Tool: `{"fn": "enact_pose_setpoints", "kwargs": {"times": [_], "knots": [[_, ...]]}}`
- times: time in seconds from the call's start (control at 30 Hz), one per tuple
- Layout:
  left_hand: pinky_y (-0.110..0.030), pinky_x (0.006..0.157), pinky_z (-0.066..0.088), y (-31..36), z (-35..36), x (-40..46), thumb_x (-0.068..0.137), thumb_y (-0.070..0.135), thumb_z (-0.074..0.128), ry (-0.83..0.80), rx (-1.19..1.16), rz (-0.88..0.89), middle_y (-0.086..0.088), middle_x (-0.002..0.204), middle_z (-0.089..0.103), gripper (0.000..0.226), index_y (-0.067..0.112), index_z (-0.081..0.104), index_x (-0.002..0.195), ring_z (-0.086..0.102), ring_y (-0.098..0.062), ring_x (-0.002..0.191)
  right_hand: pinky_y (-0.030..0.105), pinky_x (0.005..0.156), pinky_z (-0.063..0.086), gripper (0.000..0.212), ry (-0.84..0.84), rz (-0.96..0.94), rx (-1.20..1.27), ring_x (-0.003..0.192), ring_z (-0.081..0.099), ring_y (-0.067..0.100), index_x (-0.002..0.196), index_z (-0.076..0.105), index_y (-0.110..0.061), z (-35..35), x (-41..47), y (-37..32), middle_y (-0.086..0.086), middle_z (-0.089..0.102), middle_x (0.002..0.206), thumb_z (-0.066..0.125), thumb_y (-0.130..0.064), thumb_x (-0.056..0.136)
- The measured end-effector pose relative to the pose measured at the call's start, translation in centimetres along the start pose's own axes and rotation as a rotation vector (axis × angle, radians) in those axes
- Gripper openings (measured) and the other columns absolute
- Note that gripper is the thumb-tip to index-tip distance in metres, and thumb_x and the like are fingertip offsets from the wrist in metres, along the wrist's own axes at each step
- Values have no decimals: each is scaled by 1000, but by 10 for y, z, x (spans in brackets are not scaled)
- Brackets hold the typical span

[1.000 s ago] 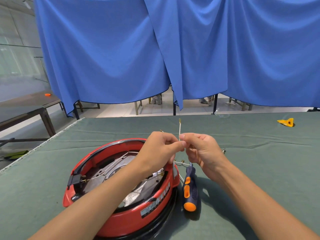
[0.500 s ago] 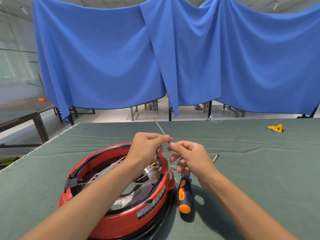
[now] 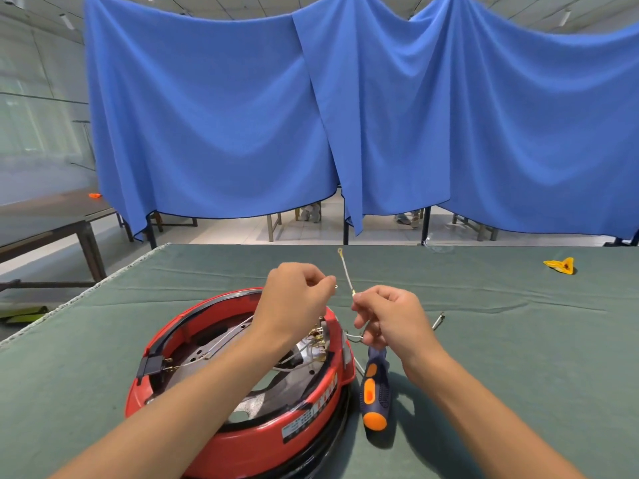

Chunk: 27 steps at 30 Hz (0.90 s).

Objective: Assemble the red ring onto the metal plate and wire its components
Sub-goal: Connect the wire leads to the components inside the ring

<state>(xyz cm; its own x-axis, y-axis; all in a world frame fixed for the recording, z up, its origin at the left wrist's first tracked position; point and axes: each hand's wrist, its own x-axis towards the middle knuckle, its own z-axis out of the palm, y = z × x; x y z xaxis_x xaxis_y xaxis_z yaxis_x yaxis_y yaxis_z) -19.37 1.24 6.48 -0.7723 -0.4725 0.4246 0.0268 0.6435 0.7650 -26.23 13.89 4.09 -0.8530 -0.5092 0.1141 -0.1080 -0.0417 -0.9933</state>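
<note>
Even, bright overhead illumination from ceiling strip lights (image 3: 65, 21), with soft shadows falling toward the viewer beneath the forearms and beside the blue-and-orange-handled screwdriver (image 3: 374, 388) on the green felt tabletop (image 3: 518, 340). Wide-angle distortion bows the ceiling lines and the hanging blue fabric curtain (image 3: 345, 115) near the frame edges. Focus is sharp centrally; the hazy, pale left background (image 3: 38, 140) appears washed out, without strong glare.

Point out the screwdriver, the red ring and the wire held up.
screwdriver (image 3: 374, 392): head view, middle of its handle.
red ring (image 3: 242, 447): head view, near outer wall.
wire (image 3: 346, 275): head view, mid-length above the right hand (image 3: 390, 318).
</note>
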Motion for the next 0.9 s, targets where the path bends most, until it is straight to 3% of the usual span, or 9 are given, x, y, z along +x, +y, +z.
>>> {"fn": "enact_pose_setpoints", "kwargs": {"times": [0.07, 0.13, 0.23, 0.3, 0.47, 0.57, 0.63, 0.77, 0.9], "knots": [[-26, 53, 43, 5, -6, -4, 86, 14, 63, 87, 84, 181, 6, 52, 59, 21, 13, 67, 65, 50, -7, 46, 13, 34, 28, 31, -1, 18, -36, 30, 40, 11, 58, 55, -8, 0, 0, 0, 0, 51, 43, 55, -5, 88], [-25, 61, 47, 10, -12, -7, 84, 7, 63, 72, 147, 359, 4, 68, 64, 10, 10, 71, 78, 57, -9, 60, 14, 34, 29, 30, -40, -2, -87, 31, 39, 12, 57, 55, -8, 1, -2, -2, 1, 50, 42, 55, -3, 86], [-29, 85, 44, 10, -22, -6, 83, 3, 61, -63, 383, 554, 0, 99, 64, 18, 9, 72, 96, 57, -16, 94, 15, 36, 31, 29, -132, -77, -196, 33, 42, 12, 59, 57, -10, 7, -8, -7, 1, 53, 46, 53, -3, 86], [-29, 94, 35, 5, -29, -5, 87, 13, 60, -153, 557, 617, 2, 107, 64, 19, 16, 73, 100, 49, -16, 108, 15, 37, 34, 27, -149, -164, -251, 35, 45, 8, 62, 61, -11, 10, -12, -10, 0, 57, 48, 55, -4, 87], [-30, 93, 33, -4, -45, -10, 92, 30, 58, -189, 611, 400, 11, 89, 70, 17, 29, 74, 95, 50, -11, 89, 22, 47, 41, 20, -114, -317, -300, 44, 50, 6, 69, 67, -13, 14, -18, -7, 2, 62, 52, 62, -15, 88], [-27, 68, 45, -5, -51, -11, 88, 31, 65, -277, 420, 248, 8, 73, 69, 14, 22, 75, 83, 58, -10, 69, 18, 49, 41, 19, -99, -387, -367, 44, 52, 5, 71, 68, -18, 19, -19, -5, 0, 63, 52, 62, -18, 89], [-22, 56, 42, -7, -53, -10, 86, 30, 68, -323, 294, 156, 7, 61, 64, 17, 20, 73, 72, 54, -6, 56, 15, 48, 41, 19, -99, -418, -384, 45, 55, 4, 71, 69, -21, 22, -20, -5, -1, 62, 52, 63, -20, 89], [-31, 58, 50, -12, -58, -3, 84, 18, 70, -399, -38, -47, -7, 66, 71, 12, 7, 75, 81, 57, -15, 54, 20, 49, 44, 19, -97, -427, -356, 46, 57, 10, 71, 69, -22, 25, -19, -6, 1, 61, 51, 63, -22, 90], [-22, 50, 50, -15, -62, 4, 86, 14, 67, -467, -166, -157, -3, 63, 70, 15, 7, 75, 75, 55, -11, 49, 23, 51, 42, 20, -96, -401, -353, 47, 52, 8, 70, 69, -24, 31, -15, -6, 1, 59, 52, 64, -28, 88]]}}
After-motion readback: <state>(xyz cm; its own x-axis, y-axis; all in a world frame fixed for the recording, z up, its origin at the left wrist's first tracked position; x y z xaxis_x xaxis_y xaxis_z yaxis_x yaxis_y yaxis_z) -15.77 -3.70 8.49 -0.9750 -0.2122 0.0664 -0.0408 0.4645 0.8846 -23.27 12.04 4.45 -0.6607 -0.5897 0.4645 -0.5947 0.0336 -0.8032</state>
